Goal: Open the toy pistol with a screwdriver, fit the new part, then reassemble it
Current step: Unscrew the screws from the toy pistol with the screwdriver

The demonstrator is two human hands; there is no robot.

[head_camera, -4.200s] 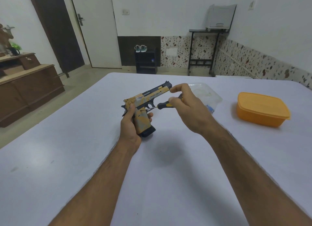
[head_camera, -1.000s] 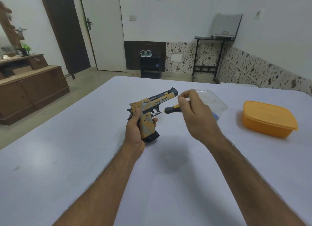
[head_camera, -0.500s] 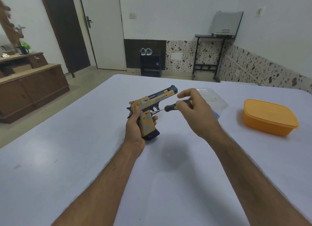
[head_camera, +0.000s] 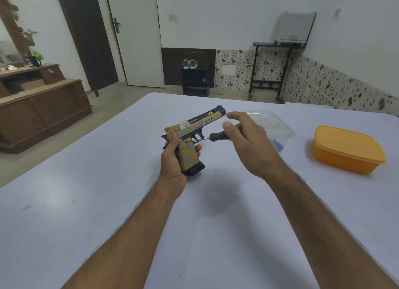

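My left hand (head_camera: 172, 161) grips the handle of the tan and black toy pistol (head_camera: 192, 133), held upright above the white table (head_camera: 86, 191) with its barrel pointing away to the right. My right hand (head_camera: 246, 142) holds the black and yellow handle of a screwdriver (head_camera: 216, 136). The index finger and thumb are loosened and spread above that handle. The thin metal tip touches the pistol's side just above the grip, near the trigger.
A clear plastic box (head_camera: 272, 127) with a small blue part inside sits behind my right hand. An orange lidded container (head_camera: 347, 148) stands further right. The table's left edge drops to the floor, with a wooden cabinet (head_camera: 38, 107) beyond.
My right fingers have loosened and spread on the screwdriver handle, where they pinched it before. The pistol and the screwdriver tip stay in about the same place.
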